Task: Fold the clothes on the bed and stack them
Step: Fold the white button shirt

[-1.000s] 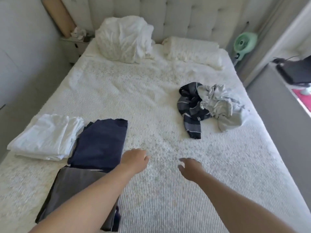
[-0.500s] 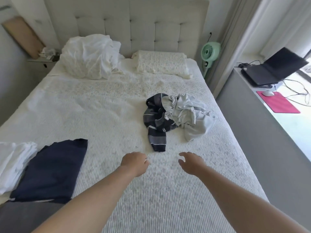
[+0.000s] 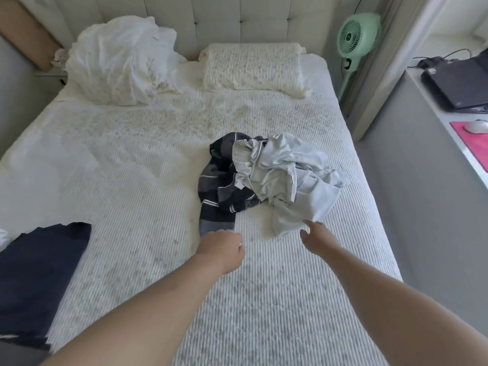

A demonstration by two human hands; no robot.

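Observation:
A crumpled pale grey garment lies on the white bed, partly over a dark striped garment on its left. My right hand reaches to the pale garment's near edge with fingers spread, its fingertips at the cloth. My left hand hovers just below the striped garment's lower end, fingers loosely curled and holding nothing. A folded navy garment lies flat at the left edge of the bed.
A bundled white duvet and a textured pillow sit by the headboard. A green fan stands right of the bed. A desk at the right carries a laptop, a mouse and a pink mat.
Both hands have moved forward to the pile of unfolded clothes. The view has moved closer and to the right, so the white folded stack has left the frame.

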